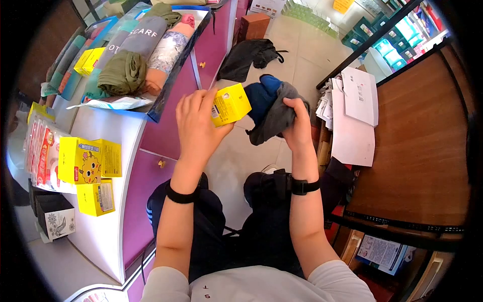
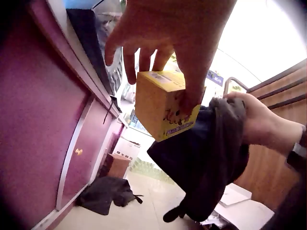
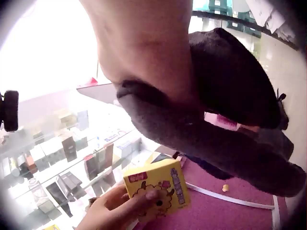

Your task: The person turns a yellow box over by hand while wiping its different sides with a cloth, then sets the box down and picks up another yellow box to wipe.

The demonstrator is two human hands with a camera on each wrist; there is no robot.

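Observation:
In the head view my left hand (image 1: 195, 123) grips a small yellow box (image 1: 231, 104) between thumb and fingers. The left wrist view shows the thumb against the face of the box (image 2: 165, 103) with the cartoon figure. My right hand (image 1: 299, 126) pinches a bunched dark grey and blue cloth (image 1: 276, 116) at its upper edge. The cloth hangs just right of the yellow box, its lower part loose. In the right wrist view the grey cloth (image 3: 206, 141) spreads below my right hand, with the box beyond it.
On the white counter (image 1: 108, 126) at left stand several yellow boxes (image 1: 80, 161) and a black patterned box (image 1: 55, 216). A tray of rolled scarves (image 1: 141, 40) lies further back. A black bag (image 1: 249, 58) lies on the floor ahead. At right are white cartons (image 1: 357, 98) and a wooden panel (image 1: 412, 141).

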